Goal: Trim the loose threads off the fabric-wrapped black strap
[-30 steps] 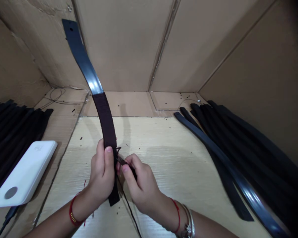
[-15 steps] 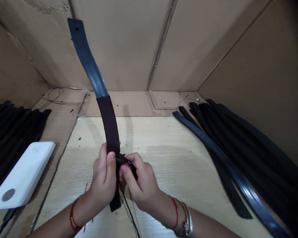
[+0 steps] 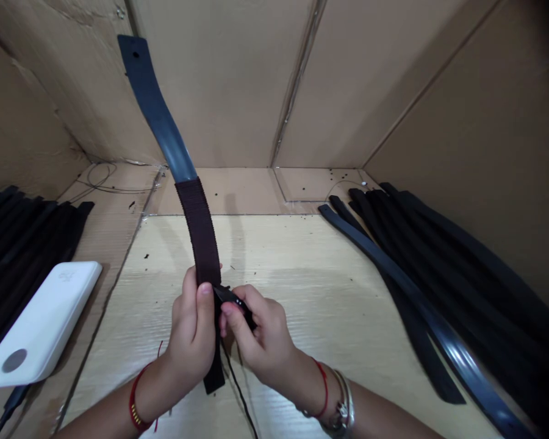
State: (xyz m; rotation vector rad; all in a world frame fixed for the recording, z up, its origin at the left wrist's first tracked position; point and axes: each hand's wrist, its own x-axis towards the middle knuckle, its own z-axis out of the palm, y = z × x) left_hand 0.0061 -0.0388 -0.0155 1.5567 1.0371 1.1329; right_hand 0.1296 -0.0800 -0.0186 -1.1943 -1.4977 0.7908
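Observation:
My left hand (image 3: 194, 326) is closed round a curved black strip (image 3: 158, 116), its thumb pressed on the front. The strip stands upright and leans left, with a small hole near its top end. Tightly wound dark brown cord (image 3: 200, 228) covers its middle part. Beside the wrapping's right edge, my right hand (image 3: 263, 329) pinches small black snips (image 3: 231, 297), whose pointed tip touches or nearly touches the strip by my left thumb. A dark cord (image 3: 238, 384) hangs down between my hands. The snips' handles are mostly hidden in my fingers.
Several black strips (image 3: 439, 262) lie piled on the right, with one glossy strip (image 3: 393, 277) in front. More dark strips (image 3: 32, 244) lie at left beside a white power bank (image 3: 46, 323) with a cable. Cardboard walls (image 3: 219, 91) enclose the pale work surface (image 3: 293, 256).
The strip's top end has shifted slightly left, and its bottom end slightly right. The snips' blade shows more broadly beside the wrapping. Both hands keep their hold.

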